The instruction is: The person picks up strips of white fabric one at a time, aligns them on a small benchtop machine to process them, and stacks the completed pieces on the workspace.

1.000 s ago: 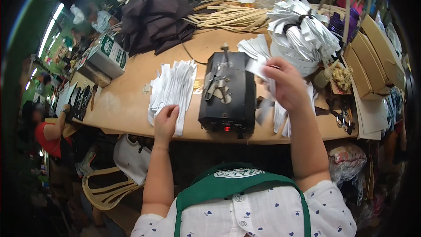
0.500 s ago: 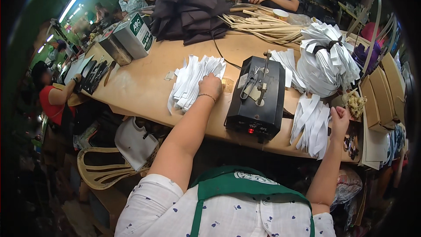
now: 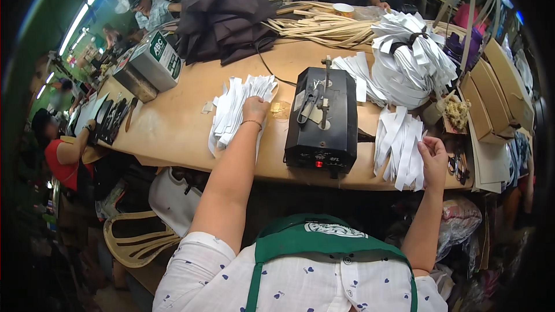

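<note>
My left hand (image 3: 255, 108) lies on the right side of a spread pile of white fabric-like strips (image 3: 234, 115), its fingers curled over them. To the right of that pile stands a black box-shaped machine (image 3: 324, 121) with a lit red switch and a metal arm on top. Beyond the machine, my right hand (image 3: 435, 160) is at the right edge of a second pile of white strips (image 3: 399, 147). Its thumb and fingertips come together at the end of one strip. Part of each grip is hidden.
A large tied bundle of white strips (image 3: 407, 63) sits behind the right pile. Dark folded cloth (image 3: 222, 20), pale flat strips (image 3: 324, 28) and a metal can (image 3: 156, 60) stand farther back. Cardboard boxes (image 3: 485, 101) are at right, scissors (image 3: 458, 167) near the edge. Co-workers sit around.
The whole view has shifted slightly. My right hand has come down toward me and closer to the strip ends at the right pile. My left hand stays on its pile.
</note>
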